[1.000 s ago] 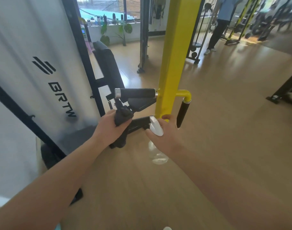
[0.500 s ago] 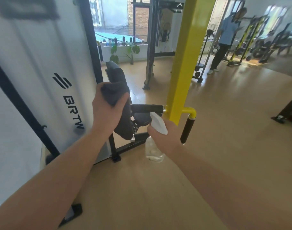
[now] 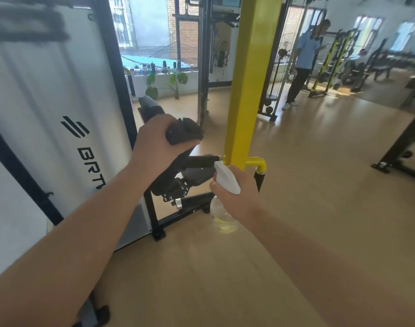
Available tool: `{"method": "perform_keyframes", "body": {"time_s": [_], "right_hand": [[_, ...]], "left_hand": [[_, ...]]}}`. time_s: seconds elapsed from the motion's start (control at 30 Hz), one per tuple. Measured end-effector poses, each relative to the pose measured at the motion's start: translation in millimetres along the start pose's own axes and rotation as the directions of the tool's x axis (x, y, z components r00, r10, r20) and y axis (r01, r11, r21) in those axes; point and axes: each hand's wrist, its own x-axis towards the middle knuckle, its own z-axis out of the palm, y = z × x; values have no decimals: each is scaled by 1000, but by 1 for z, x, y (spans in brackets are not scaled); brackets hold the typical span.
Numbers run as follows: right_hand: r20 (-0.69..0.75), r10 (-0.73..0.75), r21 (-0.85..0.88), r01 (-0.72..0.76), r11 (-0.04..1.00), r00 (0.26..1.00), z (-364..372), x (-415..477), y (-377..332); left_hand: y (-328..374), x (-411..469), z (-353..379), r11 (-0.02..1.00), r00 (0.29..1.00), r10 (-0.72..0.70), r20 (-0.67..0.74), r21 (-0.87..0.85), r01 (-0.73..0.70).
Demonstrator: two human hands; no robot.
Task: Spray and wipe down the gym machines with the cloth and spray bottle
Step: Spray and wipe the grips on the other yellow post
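My left hand grips a bunched dark grey cloth in front of the machine's black padded seat back. My right hand holds a clear spray bottle by its white trigger head, nozzle pointing up-left toward the black foam handle. That handle sticks out left of the yellow upright post. A second black grip hangs on the post's right side. The bottle holds a little yellowish liquid at the bottom.
A white shroud marked BRTW in a black frame stands at the left, its black base bar on the wooden floor. A person in a blue shirt stands at the back by other machines. A black frame leg is at right.
My left hand has risen with the cloth from the low black handle up to the seat back and toward the post. My right hand with the bottle has stayed near the post.
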Motion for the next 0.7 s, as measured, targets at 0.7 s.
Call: {"method": "perform_keyframes", "body": {"time_s": [0.7], "right_hand": [[-33,-7,-158,2,988,999,-17,53,5]], "left_hand": [[-1,9,26,930,958,239,159,247,-273]]}}
